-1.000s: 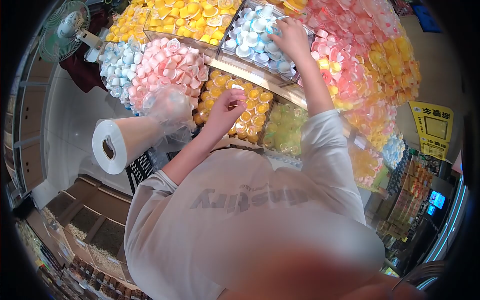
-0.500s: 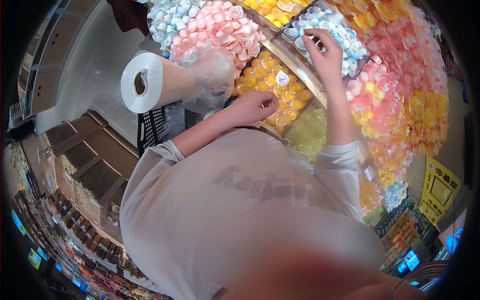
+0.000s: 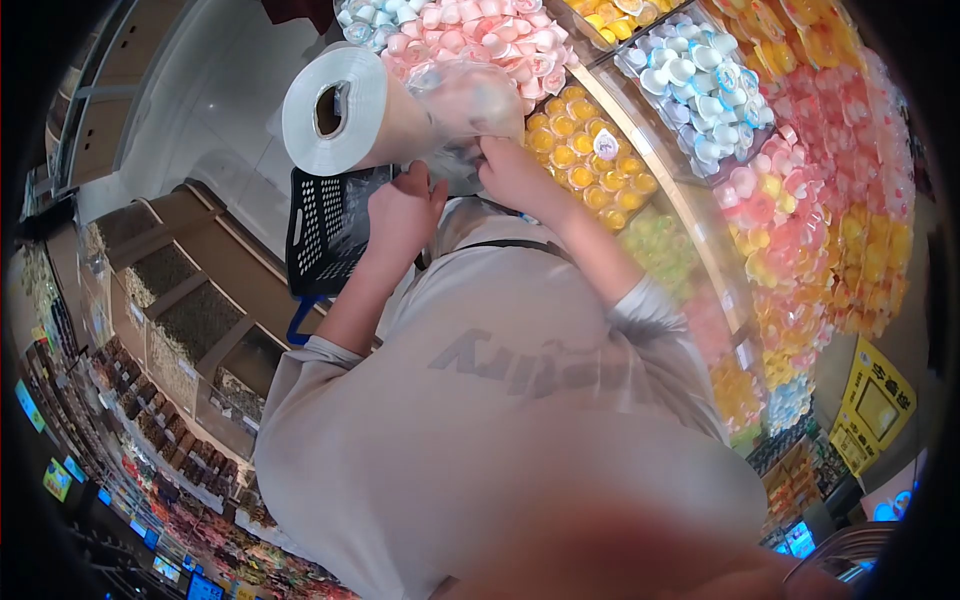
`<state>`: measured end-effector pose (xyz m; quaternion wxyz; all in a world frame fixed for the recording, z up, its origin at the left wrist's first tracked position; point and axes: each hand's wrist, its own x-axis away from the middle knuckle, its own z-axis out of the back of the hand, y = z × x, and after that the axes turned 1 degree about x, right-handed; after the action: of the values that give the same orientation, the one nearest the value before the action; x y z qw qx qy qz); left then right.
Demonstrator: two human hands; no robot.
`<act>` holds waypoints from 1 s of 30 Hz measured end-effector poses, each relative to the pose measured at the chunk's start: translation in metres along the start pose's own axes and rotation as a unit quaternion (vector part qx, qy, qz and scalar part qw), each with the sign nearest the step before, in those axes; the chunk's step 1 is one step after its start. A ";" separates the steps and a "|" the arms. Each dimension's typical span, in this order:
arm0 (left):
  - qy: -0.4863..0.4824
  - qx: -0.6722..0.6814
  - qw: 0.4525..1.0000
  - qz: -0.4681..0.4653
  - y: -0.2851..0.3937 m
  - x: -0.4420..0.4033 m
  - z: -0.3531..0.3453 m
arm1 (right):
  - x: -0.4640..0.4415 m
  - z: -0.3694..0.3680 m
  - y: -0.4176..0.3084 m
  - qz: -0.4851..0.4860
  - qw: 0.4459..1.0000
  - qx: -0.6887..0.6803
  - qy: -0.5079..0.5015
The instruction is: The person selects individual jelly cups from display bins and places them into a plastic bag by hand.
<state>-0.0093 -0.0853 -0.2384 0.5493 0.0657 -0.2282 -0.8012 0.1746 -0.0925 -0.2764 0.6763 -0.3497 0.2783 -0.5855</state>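
A clear plastic bag (image 3: 465, 95) with blurred contents lies beside a big roll of plastic bags (image 3: 395, 115). My right hand (image 3: 520, 180) pinches the bag's near right edge, thumb and fingers together. At its near left edge, just below the roll, my left hand (image 3: 402, 210) has curled fingers against the plastic; the exact grip is partly hidden. Right of my right hand, a bin holds yellow jelly cups (image 3: 590, 165) with one white-lidded cup on top. Blue-and-white jelly cups (image 3: 700, 90) fill the bin beyond the wooden divider.
A black shopping basket (image 3: 320, 225) with a blue handle (image 3: 305, 325) hangs or stands left of my body. Pink cups (image 3: 490, 35) and more jelly bins (image 3: 830, 130) spread around. Wooden bins of dry goods (image 3: 205, 320) line the left. A yellow sign (image 3: 875, 405) stands right.
My right hand has come back from the blue-and-white cups to the plastic bag. My left hand has moved left to the bag's edge below the roll. The view has shifted somewhat.
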 end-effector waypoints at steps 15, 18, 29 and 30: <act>0.078 0.344 0.936 -0.008 -0.062 -0.031 -0.115 | -0.068 0.029 -0.050 -0.132 0.944 0.302 -0.025; 0.120 0.382 0.916 0.015 -0.031 -0.028 -0.097 | -0.087 -0.023 0.040 -0.084 0.944 0.318 -0.010; 0.113 0.589 0.797 -0.073 0.043 -0.032 -0.047 | -0.118 -0.042 0.121 0.125 0.953 0.163 0.224; 0.092 0.641 0.758 -0.078 0.046 -0.034 -0.048 | -0.111 -0.043 0.122 0.128 0.955 0.155 0.220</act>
<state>0.0600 -0.0821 -0.2653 0.3331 0.4928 -0.6308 -0.4982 0.1961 0.0192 -0.4036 0.7140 -0.0647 0.3683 -0.5920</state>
